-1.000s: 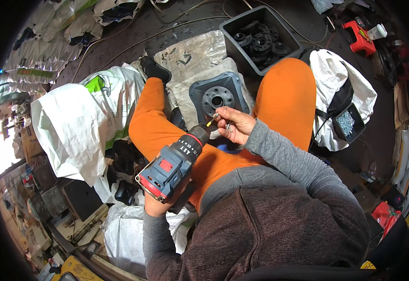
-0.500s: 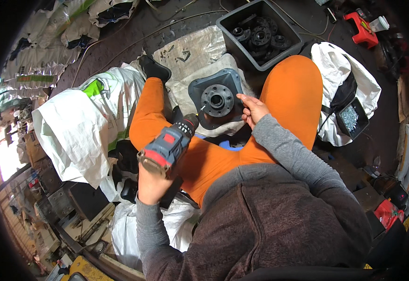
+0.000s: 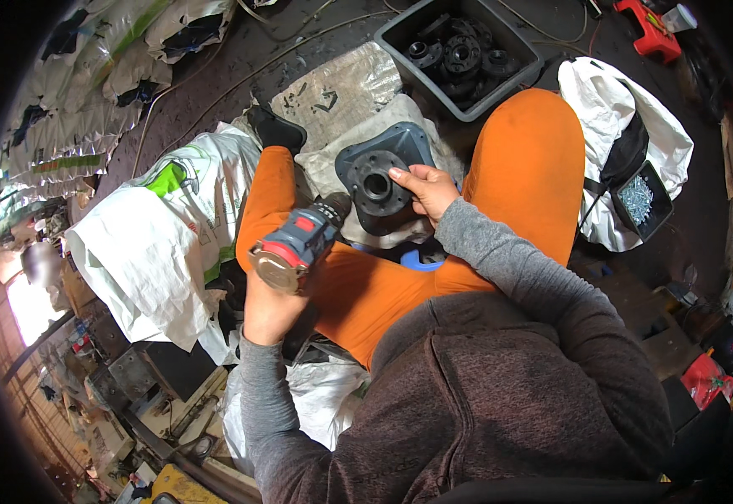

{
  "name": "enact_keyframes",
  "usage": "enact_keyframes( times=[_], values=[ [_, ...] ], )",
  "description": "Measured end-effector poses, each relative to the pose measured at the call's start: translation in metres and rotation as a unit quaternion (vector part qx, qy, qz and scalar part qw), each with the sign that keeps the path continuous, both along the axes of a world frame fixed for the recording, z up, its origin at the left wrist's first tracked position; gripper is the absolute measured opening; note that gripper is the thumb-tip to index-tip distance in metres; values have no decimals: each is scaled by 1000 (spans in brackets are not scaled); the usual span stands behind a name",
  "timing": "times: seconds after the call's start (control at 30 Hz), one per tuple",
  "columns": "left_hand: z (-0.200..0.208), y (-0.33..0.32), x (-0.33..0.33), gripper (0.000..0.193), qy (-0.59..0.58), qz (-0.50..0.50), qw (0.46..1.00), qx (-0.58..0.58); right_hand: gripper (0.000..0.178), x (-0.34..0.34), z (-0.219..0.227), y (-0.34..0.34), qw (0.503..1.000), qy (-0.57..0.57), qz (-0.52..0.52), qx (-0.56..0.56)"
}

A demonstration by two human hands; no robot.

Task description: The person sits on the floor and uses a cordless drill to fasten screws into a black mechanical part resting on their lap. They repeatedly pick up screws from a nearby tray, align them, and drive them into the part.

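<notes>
A cordless drill (image 3: 293, 239) with a red and dark grey body is held in my left hand (image 3: 272, 312), its fingers closed round the grip. The chuck points forward, close to the near left side of a round black flange (image 3: 366, 202) with bolt holes and a central bore. My right hand (image 3: 430, 193) pinches the flange's right rim, thumb on top and the other fingers partly hidden. Beneath the flange lies a dark grey square housing (image 3: 408, 141) with rounded corners, resting on a cloth sack between my legs. Whether the drill holds a bit is not visible.
Ahead stands a grey bin (image 3: 534, 71) with several black flanges. At right, a black tray of screws (image 3: 638, 200) sits by a white sack (image 3: 589, 88). A large white bag (image 3: 144, 244) is at left. Cables (image 3: 190, 105) cross the floor, and a red plastic item (image 3: 654, 35) lies far right.
My right hand has moved left from the housing's edge and taken hold of the flange, which now sits slightly left and tilted. The drill has shifted slightly, still in my left hand.
</notes>
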State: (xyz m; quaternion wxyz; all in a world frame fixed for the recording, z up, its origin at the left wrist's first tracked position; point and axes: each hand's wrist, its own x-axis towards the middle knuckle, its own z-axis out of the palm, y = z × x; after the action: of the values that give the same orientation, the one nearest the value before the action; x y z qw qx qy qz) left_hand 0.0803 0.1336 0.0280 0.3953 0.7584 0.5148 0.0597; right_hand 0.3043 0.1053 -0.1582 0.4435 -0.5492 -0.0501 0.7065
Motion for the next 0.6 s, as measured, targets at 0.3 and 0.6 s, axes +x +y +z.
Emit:
enact_keyframes(
  times=[0.3, 0.6],
  values=[
    [-3, 29, 11, 27, 0, 6, 999, -47, 29, -11, -6, -1, 999, 1, -33, 27],
    [-9, 33, 16, 32, 49, 92, 986, -129, 52, -15, -25, -1, 996, -86, -9, 0]
  ],
)
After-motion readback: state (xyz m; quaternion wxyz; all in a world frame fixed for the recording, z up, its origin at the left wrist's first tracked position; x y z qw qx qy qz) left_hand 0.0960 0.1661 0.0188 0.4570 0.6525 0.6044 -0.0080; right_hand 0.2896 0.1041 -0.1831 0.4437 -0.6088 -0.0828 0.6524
